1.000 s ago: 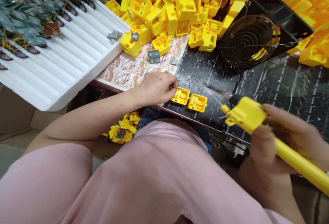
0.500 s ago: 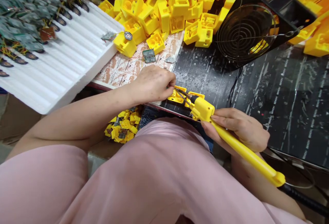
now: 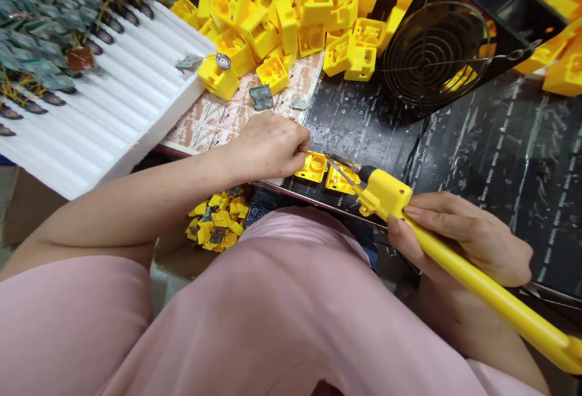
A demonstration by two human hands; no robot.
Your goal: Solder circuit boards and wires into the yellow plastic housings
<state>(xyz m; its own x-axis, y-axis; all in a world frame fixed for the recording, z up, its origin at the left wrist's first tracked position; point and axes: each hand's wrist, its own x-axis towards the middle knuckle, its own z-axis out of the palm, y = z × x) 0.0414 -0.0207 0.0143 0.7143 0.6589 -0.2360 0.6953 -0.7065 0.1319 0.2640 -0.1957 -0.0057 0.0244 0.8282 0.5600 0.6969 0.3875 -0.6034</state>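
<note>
My right hand [image 3: 459,232] is closed around a yellow soldering iron [image 3: 454,262]; its thin metal tip points left over two small yellow plastic housings [image 3: 325,171] at the near edge of the black mat [image 3: 477,147]. My left hand [image 3: 270,144] rests with curled fingers at the left housing, pinching something too small to name against it. The right housing lies under the iron's tip.
A heap of yellow housings [image 3: 291,14] fills the back. A black wire-guarded fan [image 3: 445,50] leans at back right. A white foam tray [image 3: 109,105] with several circuit boards and speakers sits left. A loose green board [image 3: 262,97] lies on printed paper. More yellow parts [image 3: 216,226] lie below.
The soldering iron swung in from the right onto the left housing, then drew back slightly to the right, so its tip is now over the right housing. My left hand stayed put.
</note>
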